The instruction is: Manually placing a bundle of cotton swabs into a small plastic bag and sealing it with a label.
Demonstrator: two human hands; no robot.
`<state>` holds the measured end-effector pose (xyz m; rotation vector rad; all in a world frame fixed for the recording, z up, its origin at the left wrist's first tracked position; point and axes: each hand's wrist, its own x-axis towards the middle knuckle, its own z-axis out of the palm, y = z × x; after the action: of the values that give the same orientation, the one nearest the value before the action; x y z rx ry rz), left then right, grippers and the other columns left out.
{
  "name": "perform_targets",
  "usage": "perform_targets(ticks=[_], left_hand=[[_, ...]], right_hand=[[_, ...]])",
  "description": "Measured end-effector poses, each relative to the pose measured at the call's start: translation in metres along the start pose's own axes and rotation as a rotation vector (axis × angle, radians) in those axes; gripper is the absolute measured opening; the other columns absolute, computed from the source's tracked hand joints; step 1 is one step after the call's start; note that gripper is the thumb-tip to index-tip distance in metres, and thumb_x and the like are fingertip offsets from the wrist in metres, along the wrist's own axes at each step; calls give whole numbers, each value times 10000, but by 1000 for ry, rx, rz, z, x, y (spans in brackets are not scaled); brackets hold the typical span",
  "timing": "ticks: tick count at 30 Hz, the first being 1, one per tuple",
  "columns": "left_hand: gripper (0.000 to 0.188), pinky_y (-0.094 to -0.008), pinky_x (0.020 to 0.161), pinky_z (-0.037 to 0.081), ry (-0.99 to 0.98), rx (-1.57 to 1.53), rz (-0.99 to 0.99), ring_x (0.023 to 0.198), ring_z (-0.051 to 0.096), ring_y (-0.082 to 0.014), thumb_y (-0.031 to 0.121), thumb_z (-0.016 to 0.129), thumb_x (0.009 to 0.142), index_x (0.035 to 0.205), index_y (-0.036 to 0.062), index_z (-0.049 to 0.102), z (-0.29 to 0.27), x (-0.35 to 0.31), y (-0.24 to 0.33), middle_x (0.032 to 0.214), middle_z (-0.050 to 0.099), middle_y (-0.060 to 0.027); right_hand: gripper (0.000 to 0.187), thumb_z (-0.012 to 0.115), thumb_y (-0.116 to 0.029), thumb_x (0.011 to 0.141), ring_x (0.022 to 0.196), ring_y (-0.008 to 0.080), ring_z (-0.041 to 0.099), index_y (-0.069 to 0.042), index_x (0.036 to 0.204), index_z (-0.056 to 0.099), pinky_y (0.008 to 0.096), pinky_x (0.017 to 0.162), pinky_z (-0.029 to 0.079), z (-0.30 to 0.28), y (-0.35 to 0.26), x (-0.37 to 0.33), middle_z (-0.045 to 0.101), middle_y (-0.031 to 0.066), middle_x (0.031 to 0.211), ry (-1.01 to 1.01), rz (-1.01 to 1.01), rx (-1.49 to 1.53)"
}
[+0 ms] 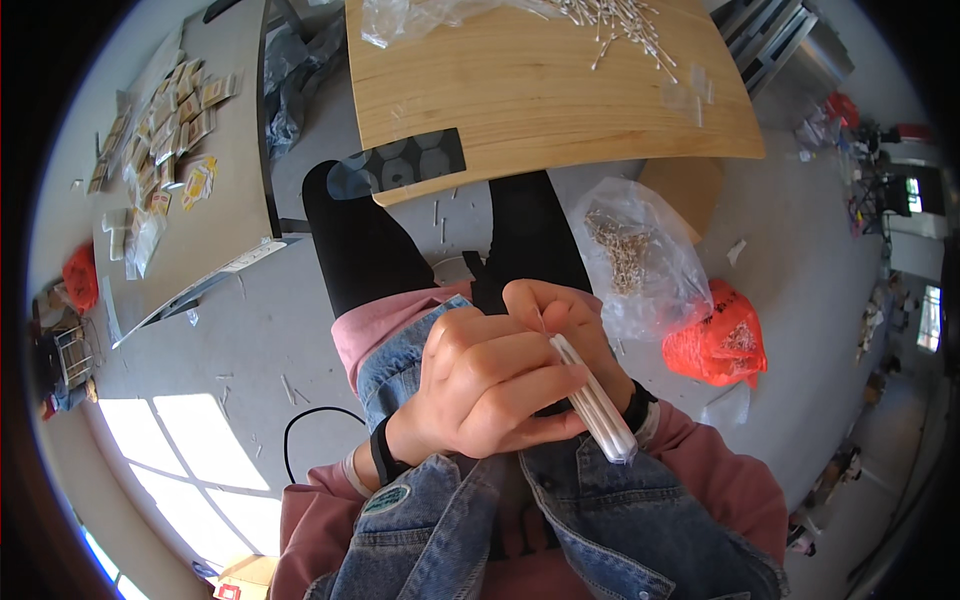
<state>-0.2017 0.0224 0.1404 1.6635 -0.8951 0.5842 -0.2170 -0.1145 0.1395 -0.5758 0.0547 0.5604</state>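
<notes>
In front of my chest I hold a slim clear packet of cotton swabs (597, 407), tilted with its lower end toward the right. My left hand (480, 385) is closed around it, fingers curled across the packet's middle. My right hand (560, 308) is closed too, its thumb and forefinger pinched together at the packet's upper end. A thin bit of clear film shows between those fingertips. Part of my right hand is hidden behind the left one and the packet.
A wooden table (540, 110) ahead bears loose cotton swabs (622, 25), clear plastic bags and a dark sheet (410, 165). On the right floor are a clear bag of swabs (625, 255) and a red bag (715, 340). Several packets (180, 115) lie on the left table (215, 190).
</notes>
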Motion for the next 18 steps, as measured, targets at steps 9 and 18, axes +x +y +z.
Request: perform_targets(ticks=[9, 18], left_hand=[[634, -339, 771, 474, -50, 94, -45, 926, 568, -274, 318, 842, 499, 1026, 18, 657, 3, 7, -5, 1030, 606, -112], [732, -355, 815, 438, -81, -59, -184, 961, 555, -275, 325, 888, 505, 1100, 2, 608, -6, 8, -11, 1055, 588, -121]], right_hand=[[83, 495, -200, 926, 725, 102, 521, -119, 915, 507, 225, 645, 449, -29, 21, 19, 502, -6, 822, 206, 505, 1084], [147, 490, -210, 968, 771, 58, 559, -72, 948, 538, 220, 636, 464, -9, 21, 9, 562, -9, 858, 267, -97, 228]])
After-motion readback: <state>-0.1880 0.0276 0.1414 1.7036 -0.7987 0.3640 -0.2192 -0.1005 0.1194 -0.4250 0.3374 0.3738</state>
